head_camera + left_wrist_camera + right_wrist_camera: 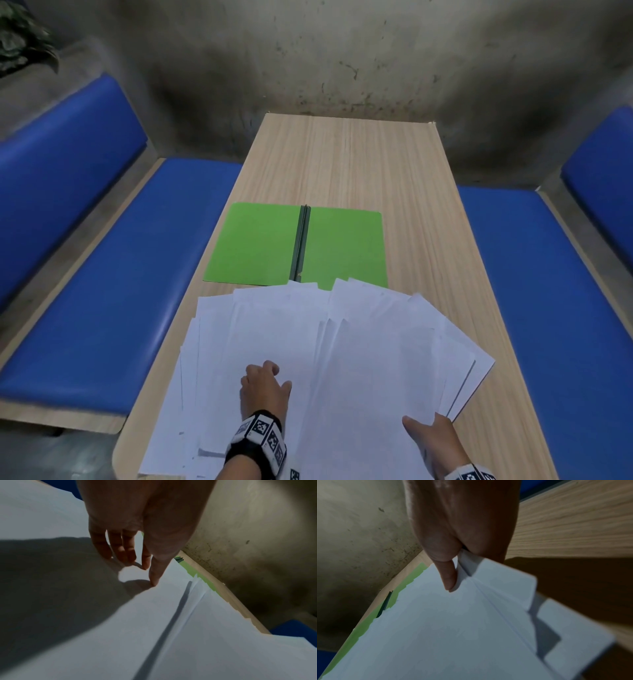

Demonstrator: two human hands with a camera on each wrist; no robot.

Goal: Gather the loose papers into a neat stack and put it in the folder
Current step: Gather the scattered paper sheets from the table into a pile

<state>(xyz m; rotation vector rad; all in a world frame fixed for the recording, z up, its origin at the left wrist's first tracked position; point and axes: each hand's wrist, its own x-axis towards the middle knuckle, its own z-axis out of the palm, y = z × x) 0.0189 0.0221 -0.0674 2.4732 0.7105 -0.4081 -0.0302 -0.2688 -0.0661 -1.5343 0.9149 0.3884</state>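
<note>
Several white papers point(308, 342) lie fanned out across the near end of the wooden table point(359, 164). A green folder point(260, 246) lies open flat just beyond them, its near edge under the sheets' far corners. My left hand point(263, 387) rests on top of the left sheets, fingers bent with the tips touching the paper point(188, 628). My right hand point(431, 435) pinches the near right edge of some papers point(453, 628), thumb on top, fingers underneath. The green folder point(211, 585) point(359, 632) shows past the sheets in both wrist views.
Blue padded benches point(113, 274) point(555, 308) run along both sides of the table. A stained grey wall point(342, 58) stands behind the far end. A plant point(20, 37) sits at the top left corner.
</note>
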